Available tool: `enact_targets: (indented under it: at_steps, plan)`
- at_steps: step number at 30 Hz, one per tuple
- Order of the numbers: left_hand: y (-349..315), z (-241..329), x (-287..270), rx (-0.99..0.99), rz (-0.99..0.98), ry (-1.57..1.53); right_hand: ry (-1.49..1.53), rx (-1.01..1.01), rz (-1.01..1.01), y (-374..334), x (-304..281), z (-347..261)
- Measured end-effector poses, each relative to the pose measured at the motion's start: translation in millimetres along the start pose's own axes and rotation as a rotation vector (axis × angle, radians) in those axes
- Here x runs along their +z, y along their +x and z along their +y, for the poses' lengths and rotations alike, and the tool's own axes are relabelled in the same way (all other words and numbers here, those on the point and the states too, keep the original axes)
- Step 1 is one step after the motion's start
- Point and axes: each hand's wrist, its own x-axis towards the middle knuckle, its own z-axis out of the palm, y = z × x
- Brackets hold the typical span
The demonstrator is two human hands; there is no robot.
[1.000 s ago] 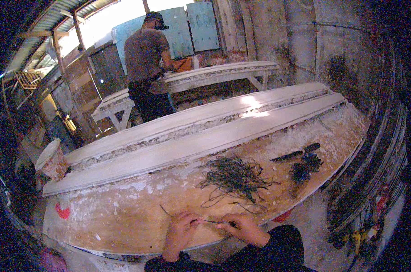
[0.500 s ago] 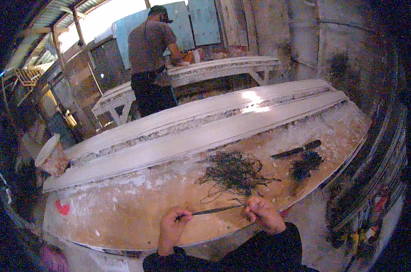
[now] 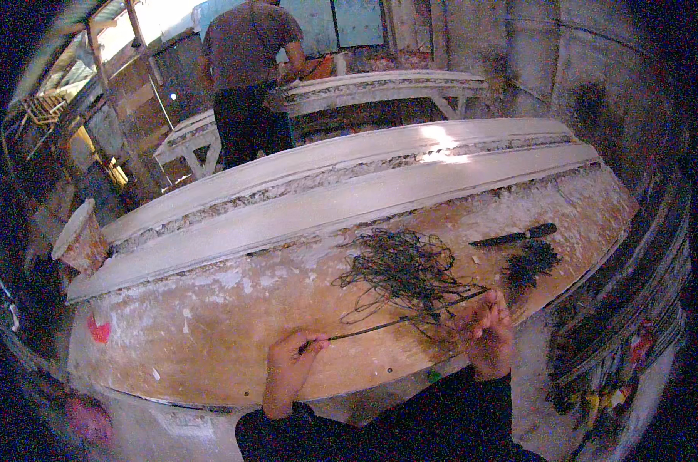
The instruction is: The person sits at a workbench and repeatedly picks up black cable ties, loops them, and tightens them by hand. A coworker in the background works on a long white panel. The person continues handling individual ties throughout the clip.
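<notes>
My left hand [image 3: 293,356] is closed in a pinch on one end of a thin dark cord [image 3: 376,329]. The cord runs taut, rising to the right, to my right hand [image 3: 484,327], whose fingers are closed around it near the right edge of the board. Just beyond the cord lies a loose tangle of dark string [image 3: 401,266], and the cord crosses its near side. A knife [image 3: 515,235] with a dark handle rests farther right. Between the knife and my right hand sits a small bunched dark clump [image 3: 531,260].
The tan work board [image 3: 210,331] is smeared with white, and long white planks [image 3: 318,215] run behind it. A stump-like block [image 3: 82,237] stands at the left end. Across a second white bench [image 3: 387,88], a person [image 3: 249,61] is working. Long stacked strips [image 3: 595,331] lie at right.
My right hand has moved right and away from my left, so a longer stretch of cord shows between them. My left hand stays nearly in place. The view has tilted slightly downward.
</notes>
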Motion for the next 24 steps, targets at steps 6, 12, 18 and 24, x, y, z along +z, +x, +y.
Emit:
enact_targets:
  at_steps: [6, 12, 18, 24]
  plan:
    - [4, -12, 8, 0.083, 0.017, 0.193, 0.040, 0.009, -0.001, -6, 4, 7]
    - [0, -15, 28, -0.090, 0.104, -0.240, -0.281, 0.248, -0.062, -17, 8, 45]
    - [0, -16, 50, -0.243, -0.078, -0.550, -0.577, 0.332, -0.203, -13, 2, 86]
    - [-4, -13, 51, -0.167, -0.069, -0.595, -0.649, 0.490, -0.172, -12, 0, 81]
